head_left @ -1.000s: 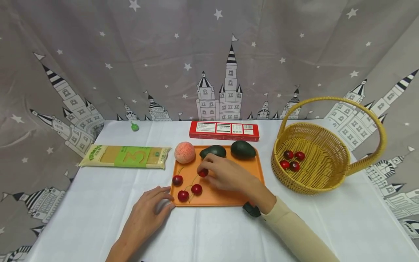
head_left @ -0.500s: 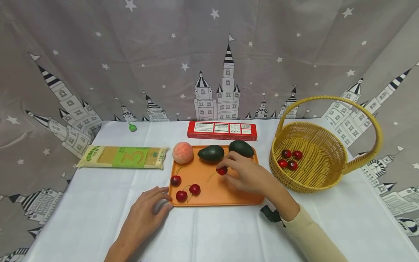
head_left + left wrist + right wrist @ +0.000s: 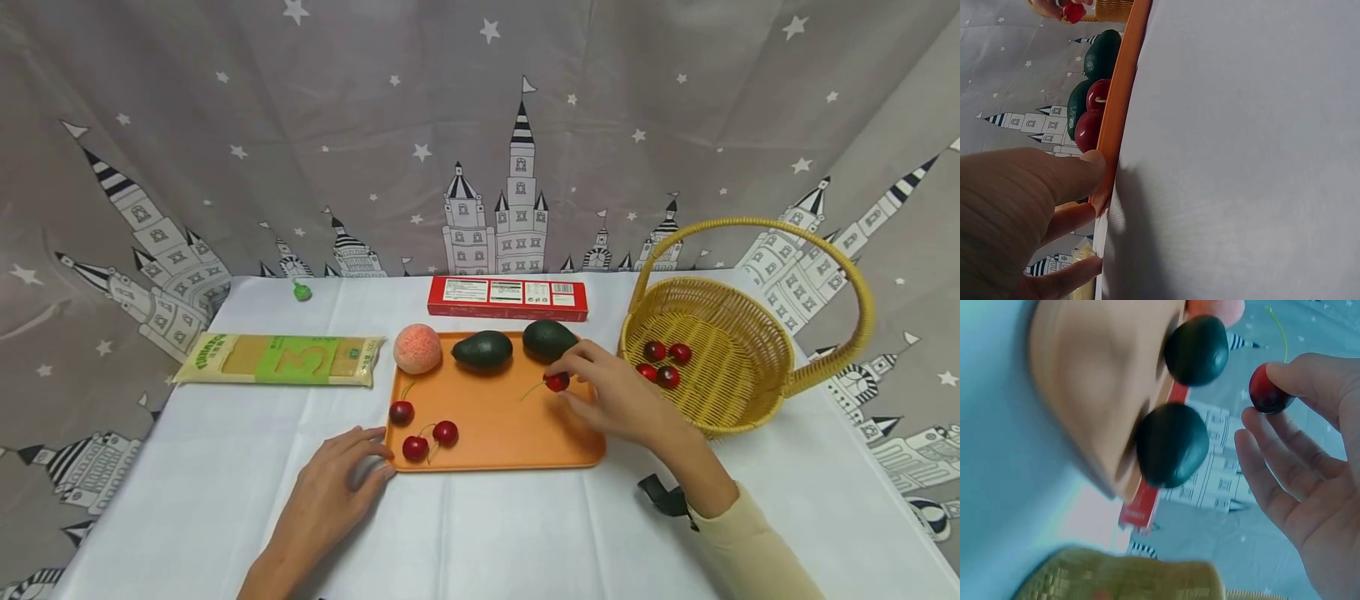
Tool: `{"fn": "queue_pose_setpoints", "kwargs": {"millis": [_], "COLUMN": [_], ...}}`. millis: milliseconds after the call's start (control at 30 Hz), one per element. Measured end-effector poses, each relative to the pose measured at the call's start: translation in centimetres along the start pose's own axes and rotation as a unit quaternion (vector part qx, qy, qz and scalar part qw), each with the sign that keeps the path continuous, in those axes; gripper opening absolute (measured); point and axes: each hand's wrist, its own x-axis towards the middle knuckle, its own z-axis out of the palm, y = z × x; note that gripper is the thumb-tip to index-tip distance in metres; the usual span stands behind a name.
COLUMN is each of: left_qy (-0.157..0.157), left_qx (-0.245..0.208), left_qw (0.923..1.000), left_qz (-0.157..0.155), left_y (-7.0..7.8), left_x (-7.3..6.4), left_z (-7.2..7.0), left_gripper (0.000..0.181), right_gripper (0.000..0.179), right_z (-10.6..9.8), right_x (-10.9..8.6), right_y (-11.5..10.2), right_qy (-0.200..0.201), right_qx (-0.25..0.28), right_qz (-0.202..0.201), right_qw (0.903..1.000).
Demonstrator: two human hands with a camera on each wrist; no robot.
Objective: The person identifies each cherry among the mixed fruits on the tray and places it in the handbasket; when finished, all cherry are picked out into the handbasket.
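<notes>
My right hand (image 3: 618,396) pinches a dark red cherry (image 3: 557,382) between thumb and fingers above the right part of the orange tray (image 3: 495,417). The cherry's thin green stem points left. In the right wrist view the same cherry (image 3: 1267,390) sits at the thumb tip, away from the tray. My left hand (image 3: 330,492) rests at the tray's front left corner, its thumb and index fingertips touching the rim. Three cherries lie at the tray's left side: one cherry (image 3: 401,412) alone, and a pair (image 3: 416,448) close together.
On the tray's far side are a peach (image 3: 417,348) and two avocados (image 3: 482,351). A yellow wicker basket (image 3: 750,408) with several cherries stands right. Behind the tray lies a red box (image 3: 507,298); a noodle packet (image 3: 281,359) and small green object (image 3: 302,292) lie left.
My right hand has carried the cherry from the tray's middle rightward, toward the basket side. My left hand stays at the tray corner. The other fruit has not moved.
</notes>
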Motion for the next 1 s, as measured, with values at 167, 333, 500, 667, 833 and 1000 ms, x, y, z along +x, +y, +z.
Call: {"fn": "queue_pose_setpoints", "kwargs": {"millis": [167, 333, 500, 667, 833, 1000], "left_qy": [0.002, 0.001, 0.005, 0.007, 0.003, 0.002], "left_qx": [0.005, 0.003, 0.0, -0.001, 0.0, 0.003], "left_qw": [1.0, 1.0, 1.0, 1.0, 1.0, 1.0], "left_qz": [-0.001, -0.003, 0.003, 0.007, 0.004, 0.002], "left_y": [-0.1, -0.2, -0.3, -0.3, -0.2, -0.2], "left_x": [0.1, 0.0, 0.0, 0.0, 0.1, 0.0], "left_z": [0.1, 0.1, 0.2, 0.2, 0.2, 0.2], "left_gripper": [0.021, 0.021, 0.021, 0.02, 0.02, 0.02], "right_gripper": [0.035, 0.037, 0.038, 0.038, 0.042, 0.042], "right_z": [-1.1, -2.1, -3.0, -3.7, -4.2, -4.5], "right_x": [-1.1, -2.0, -3.1, -4.1, -5.2, -6.1], "right_y": [0.9, 2.1, 3.1, 4.2, 5.7, 7.4], "right_qy": [0.041, 0.075, 0.095, 0.104, 0.109, 0.11], "right_qx": [-0.018, -0.034, -0.042, -0.043, -0.049, -0.045], "right_qz": [-0.01, -0.017, -0.009, 0.002, 0.018, 0.026], "right_qw": [0.999, 0.9965, 0.9946, 0.9936, 0.9926, 0.9926]}}
